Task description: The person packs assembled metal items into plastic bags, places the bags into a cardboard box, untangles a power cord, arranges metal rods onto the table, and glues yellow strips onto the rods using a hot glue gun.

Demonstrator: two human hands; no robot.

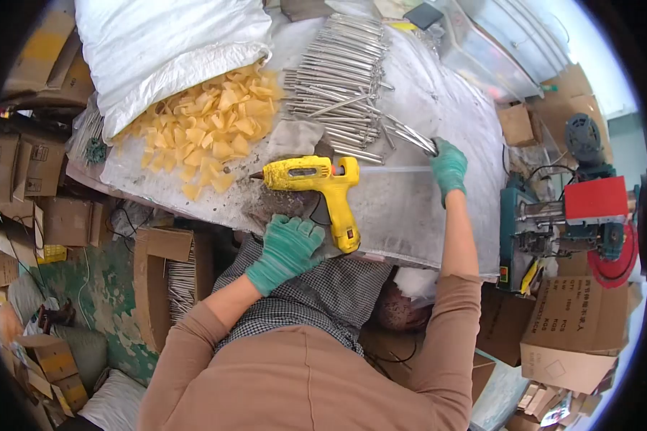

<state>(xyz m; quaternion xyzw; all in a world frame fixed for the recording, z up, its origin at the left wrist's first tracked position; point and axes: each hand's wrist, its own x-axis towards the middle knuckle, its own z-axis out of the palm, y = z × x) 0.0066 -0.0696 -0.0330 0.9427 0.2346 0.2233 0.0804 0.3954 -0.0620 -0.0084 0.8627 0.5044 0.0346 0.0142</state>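
Note:
My right hand, in a green striped glove, is closed around the ends of several thin silver metal rods. Their far ends point toward a big pile of similar rods on the covered table. My left hand, gloved the same way, lies at the table's front edge with its fingers stretched out and nothing visible in it. Just beyond it sits a yellow glue gun, its dark nozzle pointing left and a clear glue stick coming out of its back. A dirty grey cloth lies behind the gun.
Amber, translucent curved pieces spill from a white woven sack at the back left. A clear plastic bin stands at the back right. Beside the table's right edge is a green and red machine. Cardboard boxes crowd both sides.

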